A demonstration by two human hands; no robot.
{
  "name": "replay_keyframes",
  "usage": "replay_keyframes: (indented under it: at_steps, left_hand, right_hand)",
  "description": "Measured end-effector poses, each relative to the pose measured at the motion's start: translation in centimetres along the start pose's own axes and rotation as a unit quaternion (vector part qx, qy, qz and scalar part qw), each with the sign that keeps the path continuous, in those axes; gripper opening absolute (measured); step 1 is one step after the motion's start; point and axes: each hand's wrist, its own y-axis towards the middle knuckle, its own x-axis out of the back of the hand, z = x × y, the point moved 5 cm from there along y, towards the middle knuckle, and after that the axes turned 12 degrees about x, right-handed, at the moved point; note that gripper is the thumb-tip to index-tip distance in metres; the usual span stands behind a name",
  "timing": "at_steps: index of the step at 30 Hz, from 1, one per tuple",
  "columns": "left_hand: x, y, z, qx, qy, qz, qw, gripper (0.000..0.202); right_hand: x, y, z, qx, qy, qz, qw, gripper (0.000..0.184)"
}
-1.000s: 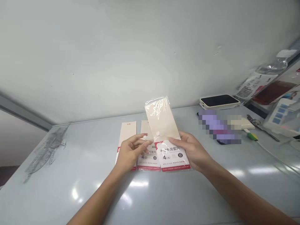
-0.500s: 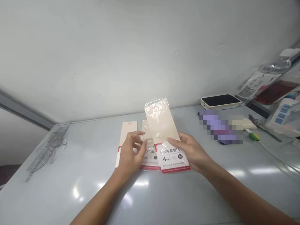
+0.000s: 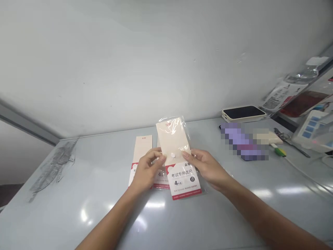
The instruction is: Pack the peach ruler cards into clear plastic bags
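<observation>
Both my hands grip a clear plastic pouch [image 3: 173, 142] with a white snap button and a cream, white and red ruler-set card in it. My left hand [image 3: 148, 170] pinches its left edge with thumb and fingertips. At the right edge, my right hand [image 3: 208, 166] has its thumb on the front and its fingers behind. The held pouch tilts a little to the left at the top. Behind it lies a second pouch [image 3: 161, 185], mostly covered. A separate card [image 3: 143, 149] of the same print rests on the table at the left, partly hidden by my left hand.
On the grey table [image 3: 78, 194], a phone [image 3: 244, 113] lies at the back right. Nearer are a blurred-out purple item [image 3: 239, 139], a cable with a green plug [image 3: 281, 151] and a dark metal tool [image 3: 293, 144]. A bottle [image 3: 293, 83] and a clear box [image 3: 312, 130] stand far right.
The pouch in my right hand has moved left and slightly nearer. My left hand, free beside it before, has closed on its left edge. The card's top print now shows.
</observation>
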Motion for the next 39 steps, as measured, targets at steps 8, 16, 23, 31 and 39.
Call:
replay_keyframes:
  at_steps: [8,16,23,31,39]
  left_hand:
    - [1.3,0.4,-0.4,0.02,0.074,-0.015,0.997,0.025]
    - [3.3,1.1,0.4,0.051,0.182,-0.094,0.978,0.028]
    - [9.2,2.3,1.6,0.168,0.366,-0.163,0.901,0.024]
    - [8.0,1.6,0.7,0.159,0.548,-0.267,0.777,0.019]
    - [1.5,1.8,0.8,-0.032,0.58,-0.196,0.79,0.032]
  right_hand:
    - [2.3,1.0,0.8,0.028,-0.151,-0.013,0.988,0.035]
    - [3.7,0.9,1.0,0.014,-0.271,-0.092,0.958,0.039]
    - [7.8,1.9,-0.1,-0.061,-0.45,-0.108,0.884,0.04]
    - [7.6,2.0,-0.5,-0.061,-0.689,-0.102,0.715,0.041]
    - [7.0,1.8,0.5,0.024,-0.727,-0.109,0.677,0.034]
